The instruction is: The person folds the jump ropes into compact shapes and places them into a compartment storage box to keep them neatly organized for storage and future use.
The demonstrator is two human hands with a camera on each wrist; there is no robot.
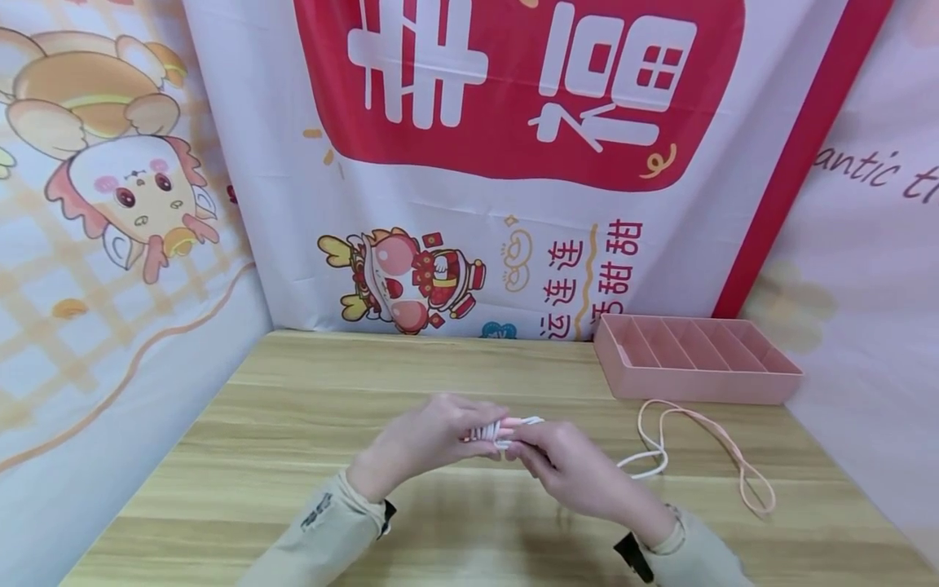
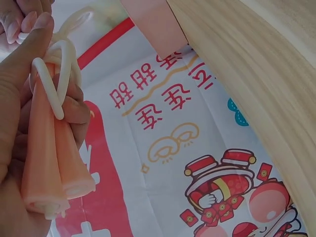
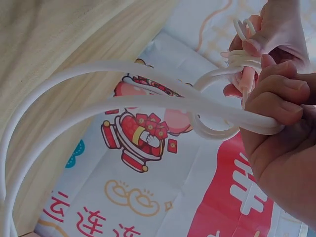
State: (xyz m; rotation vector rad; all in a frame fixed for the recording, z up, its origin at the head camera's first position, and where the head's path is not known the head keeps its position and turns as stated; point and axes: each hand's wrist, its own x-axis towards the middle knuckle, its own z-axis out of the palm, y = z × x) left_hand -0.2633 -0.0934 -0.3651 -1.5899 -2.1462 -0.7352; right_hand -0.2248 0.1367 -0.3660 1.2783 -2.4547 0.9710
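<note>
In the head view my left hand (image 1: 429,436) grips the pair of pink handles of a jump rope above the table. The left wrist view shows the handles (image 2: 42,158) side by side in the curled fingers, with loops of white cord (image 2: 58,94) around their narrow ends. Close beside it, my right hand (image 1: 579,469) holds the rope near the wound part. Two strands of the white cord (image 3: 133,101) pass through its curled fingers in the right wrist view. The cord's slack end (image 1: 722,440) lies looped on the table to the right.
A pink divided box (image 1: 704,385) stands at the table's back right, with the slack cord in front of it. The wooden table (image 1: 220,456) meets printed cloth walls (image 1: 469,196) at the back and sides.
</note>
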